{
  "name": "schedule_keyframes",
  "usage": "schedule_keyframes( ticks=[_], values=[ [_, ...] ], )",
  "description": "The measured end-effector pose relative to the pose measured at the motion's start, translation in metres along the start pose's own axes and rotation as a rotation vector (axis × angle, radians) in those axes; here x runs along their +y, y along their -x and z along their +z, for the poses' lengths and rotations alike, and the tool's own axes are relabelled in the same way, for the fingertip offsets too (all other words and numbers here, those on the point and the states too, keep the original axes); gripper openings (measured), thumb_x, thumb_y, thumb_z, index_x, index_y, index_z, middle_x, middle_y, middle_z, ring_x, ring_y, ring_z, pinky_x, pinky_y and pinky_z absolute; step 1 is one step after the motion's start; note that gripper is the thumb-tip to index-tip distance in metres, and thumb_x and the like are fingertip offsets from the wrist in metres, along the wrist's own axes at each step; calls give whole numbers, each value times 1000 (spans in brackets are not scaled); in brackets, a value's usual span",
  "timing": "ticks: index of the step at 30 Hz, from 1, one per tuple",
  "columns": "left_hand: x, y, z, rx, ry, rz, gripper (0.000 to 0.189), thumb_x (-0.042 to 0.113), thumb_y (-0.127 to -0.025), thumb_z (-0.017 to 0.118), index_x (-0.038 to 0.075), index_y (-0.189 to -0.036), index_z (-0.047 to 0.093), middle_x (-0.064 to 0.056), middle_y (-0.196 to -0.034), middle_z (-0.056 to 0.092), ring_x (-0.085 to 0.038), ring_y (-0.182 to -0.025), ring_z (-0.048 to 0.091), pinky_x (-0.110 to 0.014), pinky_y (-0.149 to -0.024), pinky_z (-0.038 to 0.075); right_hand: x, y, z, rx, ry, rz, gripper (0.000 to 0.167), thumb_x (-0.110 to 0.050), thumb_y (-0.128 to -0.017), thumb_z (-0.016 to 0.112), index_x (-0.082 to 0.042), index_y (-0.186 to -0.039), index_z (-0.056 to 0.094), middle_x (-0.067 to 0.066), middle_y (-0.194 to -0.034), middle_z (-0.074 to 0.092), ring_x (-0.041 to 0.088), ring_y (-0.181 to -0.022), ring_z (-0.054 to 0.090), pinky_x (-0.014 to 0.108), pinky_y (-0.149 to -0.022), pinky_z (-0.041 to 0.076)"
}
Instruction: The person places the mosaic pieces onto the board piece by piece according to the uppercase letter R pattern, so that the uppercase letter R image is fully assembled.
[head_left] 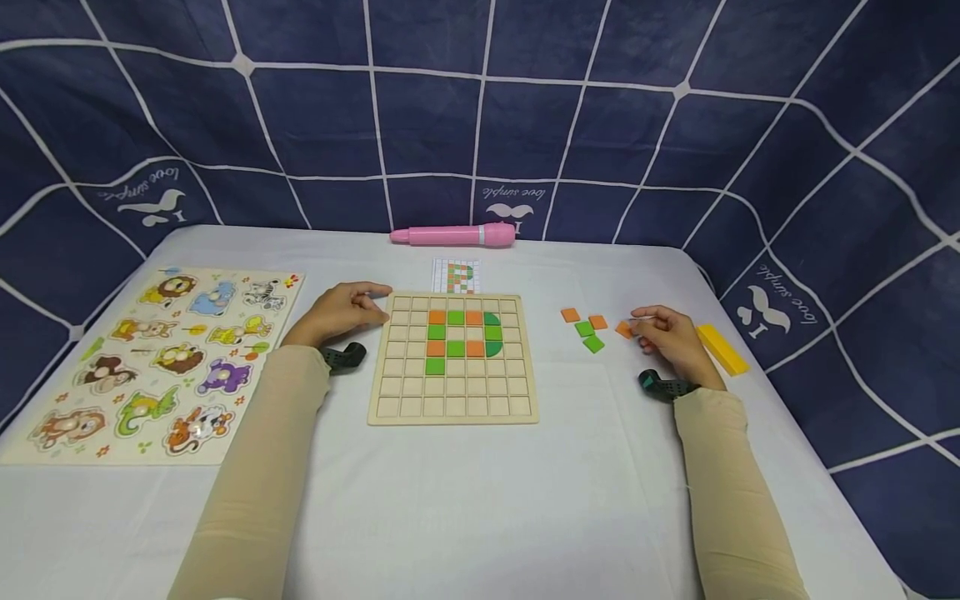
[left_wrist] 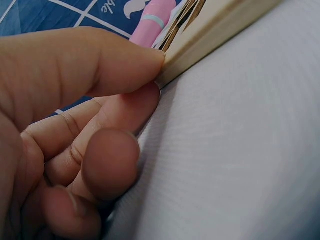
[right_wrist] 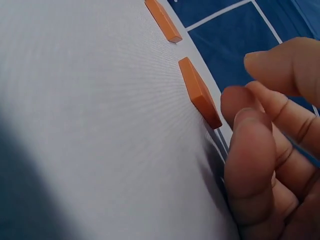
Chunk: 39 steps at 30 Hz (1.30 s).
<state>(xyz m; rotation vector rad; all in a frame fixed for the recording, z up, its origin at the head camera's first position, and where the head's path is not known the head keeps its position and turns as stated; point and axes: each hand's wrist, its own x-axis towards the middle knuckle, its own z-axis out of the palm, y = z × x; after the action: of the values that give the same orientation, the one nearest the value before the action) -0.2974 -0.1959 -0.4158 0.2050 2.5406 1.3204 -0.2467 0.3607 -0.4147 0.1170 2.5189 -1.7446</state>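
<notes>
A wooden grid board (head_left: pixel 453 408) lies on the table, with orange, light green and dark green pieces set in its upper cells. My left hand (head_left: pixel 339 312) holds the board's far left corner between thumb and forefinger. In the left wrist view, the thumb (left_wrist: pixel 135 60) meets the board's edge (left_wrist: pixel 192 55). Right of the board lie loose orange and light green tiles, among them a green tile (head_left: pixel 593 343). My right hand (head_left: pixel 667 335) hovers beside an orange tile (right_wrist: pixel 200 92). In the right wrist view its fingers are loosely bent, with nothing visible between thumb and forefinger.
A printed pattern card (head_left: pixel 456 275) lies behind the board, partly covered by its far edge. Beyond it sits a pink microphone-shaped object (head_left: pixel 453 236). An animal puzzle board (head_left: pixel 127 396) fills the left side. A yellow bar (head_left: pixel 722 350) lies beyond the right hand.
</notes>
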Motion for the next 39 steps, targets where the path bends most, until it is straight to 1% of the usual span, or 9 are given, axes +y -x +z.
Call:
schedule_keyframes(
  ticks=[5,13,17,22,27,33,36,39],
  values=[
    [-1,0,0,-1,3,1,62,16,-95,78,4,-153,59,1,-85,61,-17,-75,48,-30,-74,39,0,-1,0,-17,51,51,45,-10,-105,69,13,-142,55,-11,-85,67,5,-67,58,17,-64,53],
    [0,1,0,1,1,1,62,16,-95,78,4,-153,59,2,-84,60,-16,-74,48,-32,-75,38,-6,4,0,-21,144,96,47,-8,-100,76,11,-138,57,-7,-82,63,6,-65,55,17,-63,52],
    [2,3,0,-3,11,0,64,17,-94,79,3,-153,59,2,-84,60,-13,-73,49,-31,-75,38,-6,4,2,-17,181,107,46,-5,-98,77,13,-137,58,-5,-82,62,6,-65,55,18,-62,52],
    [3,3,-1,-9,15,8,67,17,-94,80,1,-154,57,3,-86,62,-11,-73,50,-31,-75,38,-5,1,0,-25,201,109,44,-3,-99,75,16,-135,59,-5,-81,61,6,-63,55,18,-61,52],
    [1,2,-1,-5,8,8,64,16,-95,79,2,-154,58,3,-85,61,-14,-74,50,-32,-76,38,-5,-1,-1,-44,188,77,42,0,-99,72,18,-134,58,-4,-85,62,7,-65,56,18,-62,53],
    [-2,0,-1,-5,26,4,62,16,-94,79,5,-152,60,3,-81,53,-14,-72,46,-32,-77,38,-8,2,2,-34,162,-14,40,0,-98,74,16,-132,59,-3,-92,63,7,-71,60,21,-65,57],
    [-3,-1,-1,-6,27,8,62,16,-94,79,4,-152,60,3,-81,54,-14,-72,47,-32,-76,38,-11,2,5,-50,159,-58,40,-1,-99,74,17,-132,60,-4,-94,66,6,-71,64,22,-67,59],
    [-4,-2,-1,-5,16,8,62,16,-94,79,5,-152,60,2,-84,60,-17,-76,50,-34,-79,39,-17,2,9,-72,154,-86,41,-2,-100,74,18,-132,59,-5,-94,69,6,-72,67,23,-69,60]
  ],
)
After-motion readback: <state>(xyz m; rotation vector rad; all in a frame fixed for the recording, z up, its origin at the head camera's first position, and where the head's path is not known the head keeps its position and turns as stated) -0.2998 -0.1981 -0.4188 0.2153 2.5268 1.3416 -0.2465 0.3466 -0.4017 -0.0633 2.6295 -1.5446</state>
